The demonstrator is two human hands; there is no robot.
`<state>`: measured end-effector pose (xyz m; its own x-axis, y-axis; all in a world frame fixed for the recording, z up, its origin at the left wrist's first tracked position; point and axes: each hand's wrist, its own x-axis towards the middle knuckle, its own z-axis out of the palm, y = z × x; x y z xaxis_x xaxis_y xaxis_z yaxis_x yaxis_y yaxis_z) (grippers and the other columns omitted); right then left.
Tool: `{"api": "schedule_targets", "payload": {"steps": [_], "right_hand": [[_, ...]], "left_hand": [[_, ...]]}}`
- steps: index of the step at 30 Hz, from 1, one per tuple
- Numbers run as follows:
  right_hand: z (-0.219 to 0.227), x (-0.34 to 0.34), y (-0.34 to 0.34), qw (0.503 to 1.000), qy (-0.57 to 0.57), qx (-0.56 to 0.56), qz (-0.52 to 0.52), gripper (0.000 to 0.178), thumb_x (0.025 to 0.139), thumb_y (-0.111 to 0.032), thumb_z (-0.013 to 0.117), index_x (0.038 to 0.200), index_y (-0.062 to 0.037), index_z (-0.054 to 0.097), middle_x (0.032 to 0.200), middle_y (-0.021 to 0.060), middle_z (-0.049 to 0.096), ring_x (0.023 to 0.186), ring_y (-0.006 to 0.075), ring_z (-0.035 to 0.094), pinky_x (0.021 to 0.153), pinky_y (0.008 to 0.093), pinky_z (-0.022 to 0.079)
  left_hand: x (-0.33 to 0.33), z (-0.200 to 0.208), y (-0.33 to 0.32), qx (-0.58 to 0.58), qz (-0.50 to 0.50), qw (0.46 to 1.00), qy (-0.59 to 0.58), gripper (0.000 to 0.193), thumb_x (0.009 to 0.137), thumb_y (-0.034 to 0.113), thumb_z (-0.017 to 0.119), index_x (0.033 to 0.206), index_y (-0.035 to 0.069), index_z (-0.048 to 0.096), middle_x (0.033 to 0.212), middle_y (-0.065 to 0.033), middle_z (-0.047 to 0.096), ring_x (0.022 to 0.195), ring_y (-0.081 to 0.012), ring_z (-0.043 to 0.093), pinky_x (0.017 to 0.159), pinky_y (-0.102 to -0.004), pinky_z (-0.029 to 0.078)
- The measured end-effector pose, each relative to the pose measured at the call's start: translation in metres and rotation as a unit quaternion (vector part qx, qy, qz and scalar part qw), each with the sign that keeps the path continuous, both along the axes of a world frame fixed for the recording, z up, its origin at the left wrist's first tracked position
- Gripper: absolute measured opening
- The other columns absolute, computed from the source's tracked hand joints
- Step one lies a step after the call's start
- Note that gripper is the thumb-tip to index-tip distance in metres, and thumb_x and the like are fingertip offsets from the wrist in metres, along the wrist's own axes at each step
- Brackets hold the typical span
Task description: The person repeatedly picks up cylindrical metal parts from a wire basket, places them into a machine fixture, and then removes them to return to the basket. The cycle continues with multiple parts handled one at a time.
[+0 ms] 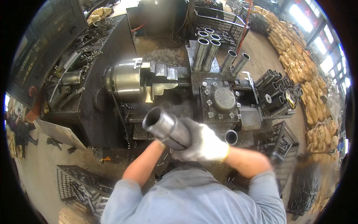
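Observation:
A thick metal tube [167, 128] with a stepped, machined end is held in front of my chest, its open mouth tilted up to the left. My right hand [207, 143], in a white glove with greyed fingers, is wrapped round the tube's lower part. My left forearm [143, 164] reaches up behind the tube, which hides nearly all of that hand and its fingers. Beyond the tube is the lathe chuck [128, 80] with its stepped jaws [164, 72], and no workpiece shows in them. To its right sits the square tool post [223, 99] with several bolts.
Several upright tubes [201, 54] stand behind the tool post; another tube [231, 137] is beside my right wrist. More tubes [274, 89] are stacked at right, near a caliper [249, 79]. Plastic crates [65, 179] flank me. Metal chips [164, 56] lie behind the chuck.

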<state>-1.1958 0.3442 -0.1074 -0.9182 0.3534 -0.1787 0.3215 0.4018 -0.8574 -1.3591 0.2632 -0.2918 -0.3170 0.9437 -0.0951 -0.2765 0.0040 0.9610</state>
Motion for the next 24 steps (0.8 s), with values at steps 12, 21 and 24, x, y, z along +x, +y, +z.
{"api": "schedule_targets", "payload": {"steps": [12,21,24], "right_hand": [[-0.028,-0.130,0.259,0.781,-0.203,0.549,0.216,0.045,0.077,-0.025,0.081,0.115,-0.0020,0.072,0.096,0.0229,0.078,0.093,0.0407,0.078,0.079,0.0506,0.062],[-0.091,-0.157,0.246,0.876,-0.184,0.397,0.204,0.073,0.073,-0.041,0.085,0.127,0.0044,0.067,0.111,0.0300,0.076,0.105,0.0427,0.076,0.092,0.0492,0.061],[-0.078,-0.155,0.249,0.907,-0.074,0.351,0.222,0.068,0.077,-0.047,0.086,0.118,0.0053,0.074,0.106,0.0261,0.079,0.097,0.0395,0.077,0.089,0.0477,0.061]], "left_hand": [[-0.035,-0.091,-0.116,-0.194,0.288,0.922,0.171,0.039,0.100,0.027,0.071,0.129,0.002,0.073,0.122,-0.0118,0.076,0.112,-0.0172,0.069,0.102,-0.0350,0.054],[-0.043,-0.160,-0.304,-0.145,0.616,0.765,-0.115,0.036,0.105,0.048,0.067,0.115,0.014,0.064,0.092,-0.0029,0.065,0.075,-0.0203,0.061,0.064,-0.0337,0.047],[-0.076,-0.151,-0.311,-0.051,0.663,0.736,-0.130,0.036,0.109,0.050,0.057,0.105,0.016,0.063,0.081,-0.0001,0.056,0.068,-0.0182,0.054,0.061,-0.0322,0.043]]}}
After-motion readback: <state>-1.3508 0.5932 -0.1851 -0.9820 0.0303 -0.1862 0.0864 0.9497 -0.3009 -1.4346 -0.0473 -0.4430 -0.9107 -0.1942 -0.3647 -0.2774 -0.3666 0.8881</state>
